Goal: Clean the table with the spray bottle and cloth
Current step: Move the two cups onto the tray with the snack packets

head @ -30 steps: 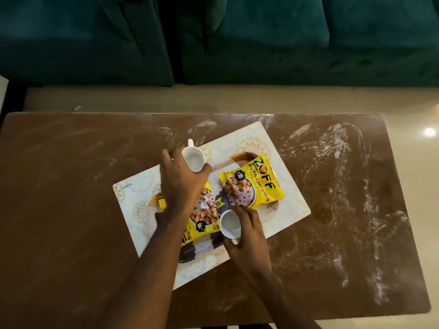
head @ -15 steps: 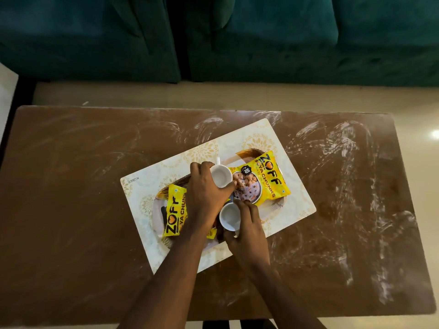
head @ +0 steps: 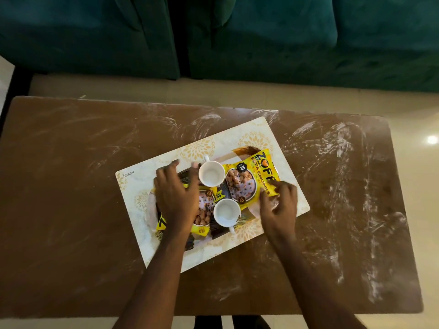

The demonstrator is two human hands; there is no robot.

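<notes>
- Two hands are over the tray, and both are spread and hold nothing: the left hand (head: pixel 175 195) hovers with loose fingers over the left snack packet (head: pixel 202 217), and the right hand (head: pixel 279 205) has its fingertips on the lower edge of the right snack packet (head: pixel 251 179), touching and not pinching it.
- Between the hands stand two white cups, the far cup (head: pixel 211 173) just beside the left fingertips and the near cup (head: pixel 226 213) nearer to the person; neither one is gripped.
- All of these lie on a pale tray (head: pixel 133 186), set slanted in the middle of the brown table (head: pixel 71 210).
- The table shows many white smears, mostly on its right side.
- I judge the step to be preparation: gathering the things so the tray can go away.
- The next move probably needs a grasp on both short ends of the tray, kept level so the cups stay upright.
- No spray bottle or cloth is in view, so wiping is not yet begun.
</notes>
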